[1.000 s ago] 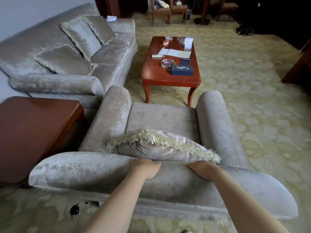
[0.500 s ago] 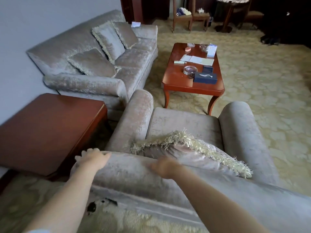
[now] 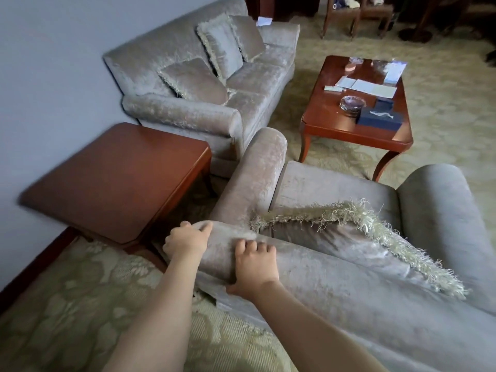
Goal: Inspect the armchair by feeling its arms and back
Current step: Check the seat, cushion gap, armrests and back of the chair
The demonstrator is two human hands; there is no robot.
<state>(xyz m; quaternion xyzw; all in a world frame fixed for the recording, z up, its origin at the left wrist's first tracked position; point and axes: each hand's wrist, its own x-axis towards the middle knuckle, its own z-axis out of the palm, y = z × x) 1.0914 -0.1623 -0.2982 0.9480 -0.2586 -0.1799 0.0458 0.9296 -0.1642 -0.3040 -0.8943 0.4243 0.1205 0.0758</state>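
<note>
Both left hand (image 3: 185,241) and right hand (image 3: 255,267) grip the armchair (image 3: 335,288) back's corner, fingers (image 3: 251,247) curled round it.

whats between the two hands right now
In the head view, only the rolled end of the armchair back, which the left hand and right hand both grip.

**Location: Living Room**

Domestic-style lounge. Indicators: velvet sofa (image 3: 257,84) with fringed cushions (image 3: 193,80), matching armchair (image 3: 335,189), wooden coffee table (image 3: 327,122) carrying papers (image 3: 373,88) and a tissue box (image 3: 379,120), wooden side table (image 3: 115,178) against the wall (image 3: 53,63), patterned carpet (image 3: 442,76) underfoot.
</note>
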